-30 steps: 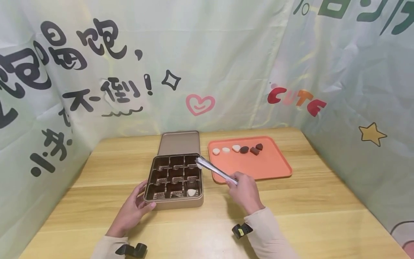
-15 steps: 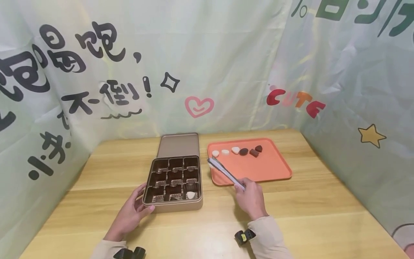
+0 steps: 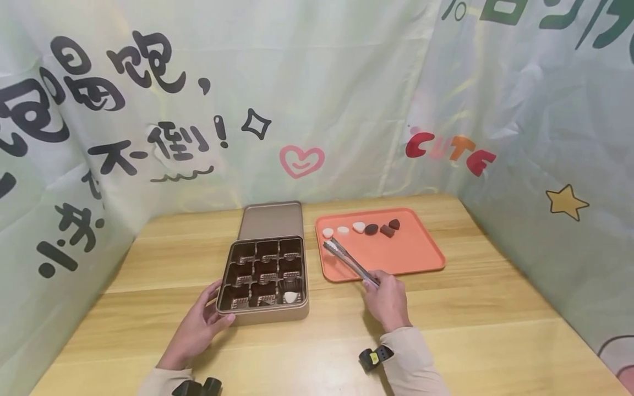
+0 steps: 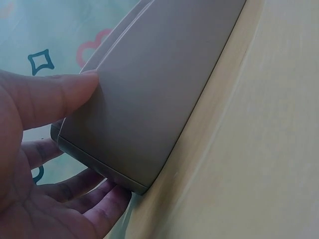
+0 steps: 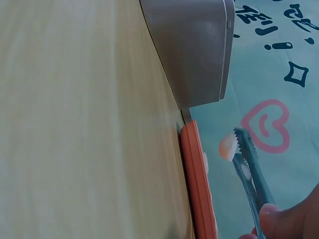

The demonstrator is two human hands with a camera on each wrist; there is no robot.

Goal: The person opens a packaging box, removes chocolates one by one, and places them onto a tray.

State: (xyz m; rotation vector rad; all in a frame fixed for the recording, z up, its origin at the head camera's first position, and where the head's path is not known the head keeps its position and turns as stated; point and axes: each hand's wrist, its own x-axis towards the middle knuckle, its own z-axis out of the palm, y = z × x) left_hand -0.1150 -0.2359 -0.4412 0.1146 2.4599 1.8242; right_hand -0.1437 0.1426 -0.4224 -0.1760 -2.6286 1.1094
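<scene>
My right hand (image 3: 388, 300) holds metal tongs (image 3: 353, 264) over the left part of an orange tray (image 3: 416, 256). Between the tongs' toothed tips, in the right wrist view, is a whitish chocolate (image 5: 228, 147), raised off the tray. My left hand (image 3: 195, 330) grips the near left corner of a brown tin box (image 3: 269, 316), thumb on its front and fingers along its left side. Dark compartments divide the box; the near right one holds a white chocolate (image 3: 290, 297). On the tray lie three white chocolates (image 3: 343, 230) and three dark chocolates (image 3: 371, 229).
A flat brown lid (image 3: 272, 220) lies behind the box on the wooden table (image 3: 317, 352). The tray stands right of the box, with a strip of table between them. A printed cloth (image 3: 346, 99) hangs along the back and both sides.
My right hand has moved the tongs rightward, from over the box's far right compartment to over the tray's left part. My left hand stays at the box corner.
</scene>
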